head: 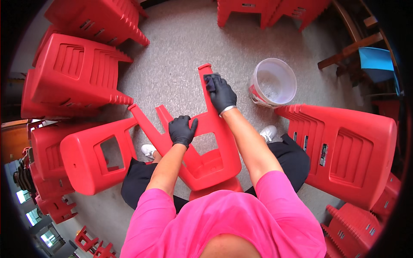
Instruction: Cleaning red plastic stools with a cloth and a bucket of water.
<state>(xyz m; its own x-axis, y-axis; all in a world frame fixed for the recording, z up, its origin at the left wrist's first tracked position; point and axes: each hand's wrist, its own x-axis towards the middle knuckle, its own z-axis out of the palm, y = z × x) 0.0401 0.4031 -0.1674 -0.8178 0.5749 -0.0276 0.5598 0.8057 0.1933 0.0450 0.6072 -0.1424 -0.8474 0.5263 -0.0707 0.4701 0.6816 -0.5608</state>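
Observation:
A red plastic stool (226, 138) lies tipped between my knees, its legs pointing away from me. My left hand (182, 130), in a black glove, grips the stool's frame between two legs. In my right hand (222, 93), also black-gloved, is a dark cloth (211, 82), pressed against the right leg near its foot end. Part of the cloth is hidden under my fingers. Beyond my right hand, to the right, a translucent white plastic bucket (274, 82) stands on the floor; its inside bottom looks whitish.
Nested red stools stand at the left (74, 71), at the right (348, 151) and at the far edge (248, 9). A single red stool (80, 161) is by my left knee. Wooden furniture (350, 50) and a blue item (376, 61) are at upper right.

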